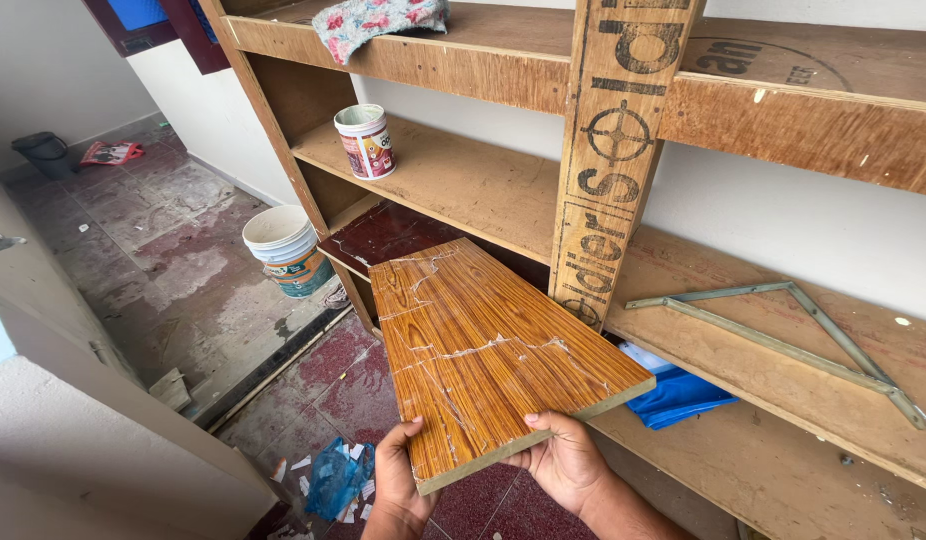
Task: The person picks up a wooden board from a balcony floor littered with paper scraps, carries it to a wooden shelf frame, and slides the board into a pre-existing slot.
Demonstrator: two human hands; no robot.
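I hold the wood-grain board [488,345] at its near edge, left hand [398,480] and right hand [563,460] both clamped on it. Its long axis runs away from my grip toward the plywood shelf unit [463,180], both hands equally near.

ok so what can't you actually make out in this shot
All in the head view:
- Board: its underside faces away, and the far end is hidden against the shelf post.
- Left hand: most fingers are hidden under the board; the wrist is cut off by the bottom edge.
- Right hand: its fingers curl under the board too.
- Blue bag: partly hidden behind the board and shelf.
- Cloth: cut off by the top edge.
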